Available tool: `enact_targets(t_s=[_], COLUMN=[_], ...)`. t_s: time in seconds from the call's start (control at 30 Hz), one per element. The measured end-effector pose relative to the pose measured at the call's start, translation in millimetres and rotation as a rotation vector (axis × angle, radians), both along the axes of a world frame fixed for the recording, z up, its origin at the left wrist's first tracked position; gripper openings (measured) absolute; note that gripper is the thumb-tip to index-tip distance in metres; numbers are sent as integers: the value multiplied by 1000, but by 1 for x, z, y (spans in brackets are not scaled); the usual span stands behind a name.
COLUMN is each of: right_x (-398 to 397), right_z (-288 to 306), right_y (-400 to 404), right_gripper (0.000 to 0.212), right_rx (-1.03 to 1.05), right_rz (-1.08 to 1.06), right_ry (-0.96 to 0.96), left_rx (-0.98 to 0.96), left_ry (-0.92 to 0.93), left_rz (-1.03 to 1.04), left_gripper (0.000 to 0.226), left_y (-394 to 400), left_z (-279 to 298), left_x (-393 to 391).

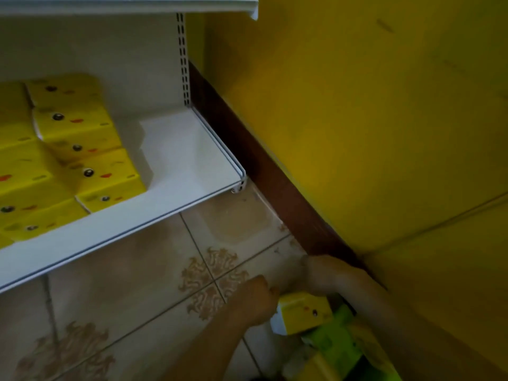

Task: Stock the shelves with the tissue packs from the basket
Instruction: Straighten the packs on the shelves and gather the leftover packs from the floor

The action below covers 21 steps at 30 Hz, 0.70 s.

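step: lifting pack [303, 312] from basket [341, 350], low right | left hand [257, 301] and right hand [323, 276] fingers gripping pack ends | next: carry up-left to bare shelf [187, 152] spot beside stocked packs [82, 149]

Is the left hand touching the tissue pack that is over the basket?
Touching. In the head view the left hand lies against the left end of the tissue pack, with no gap showing, and the right hand rests on its top.

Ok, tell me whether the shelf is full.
Not full: the white shelf has bare space right of the stacked yellow tissue packs.
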State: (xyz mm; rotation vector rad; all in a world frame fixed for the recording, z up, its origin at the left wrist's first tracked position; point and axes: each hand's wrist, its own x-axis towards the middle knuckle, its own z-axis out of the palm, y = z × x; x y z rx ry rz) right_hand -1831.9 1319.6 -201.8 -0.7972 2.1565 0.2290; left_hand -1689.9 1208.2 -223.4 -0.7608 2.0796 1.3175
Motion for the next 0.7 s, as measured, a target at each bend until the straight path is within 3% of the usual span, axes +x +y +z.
enact_targets(t_s=[0.1,0.2,0.3,0.4,0.47,0.57,0.7], right_x=[8,7,2,-3,-2,3,11], right_z=[-17,-19,-8,-2,8,27,44], right_y=[21,24,15,3,-10,-35,-65], right_gripper=[53,52,27,24,26,31,36], right_rx=[78,-58,-275,-556,-733,-962,-1179], right_rz=[-20,-198,-332,-388,-451,-548,-485], right_ry=[-147,-232,-221,-97,-75,-183,-223], left_rx=[210,370,374,264,193,336,413], left_ry=[-122,-189,-170,9,185,343,415], left_rz=[191,444,766,1024,1109,1179,1080], left_gripper=[48,38,33,7,23,46,45], left_y=[25,37,34,20,1,-31,-71], left_z=[-16,-22,-24,-18,-13,2,25], left_x=[-2,-5,-8,-5,-2,3,14])
